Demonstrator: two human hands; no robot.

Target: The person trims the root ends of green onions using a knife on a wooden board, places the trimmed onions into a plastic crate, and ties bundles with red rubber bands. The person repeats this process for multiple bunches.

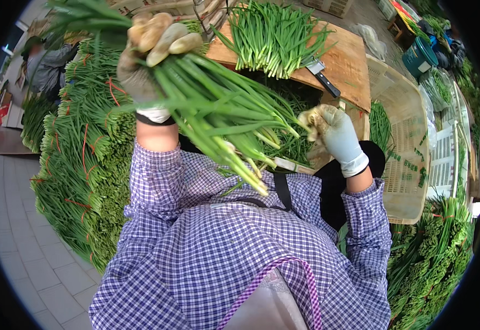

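Note:
My left hand point(151, 62), in a soiled glove, is closed around a bunch of long green leafy stalks point(227, 107), which look like garlic chives. Their pale ends point down and right over my lap. At the right, my right hand point(330, 132), in a white glove with dirty fingertips, has its fingers pinched at the tip of a stalk from the bunch. Beyond my hands, a pile of similar greens point(273, 37) lies on a wooden board point(347, 62). A broad-bladed knife with a black handle point(324, 78) rests on the board beside the pile.
Bundles of greens tied with red bands point(87, 165) are stacked high on the left. A cream plastic crate point(404, 156) stands at the right, with more bundles point(433, 255) below it. A teal bucket point(420, 57) is farther back. Another person point(46, 66) is at the far left.

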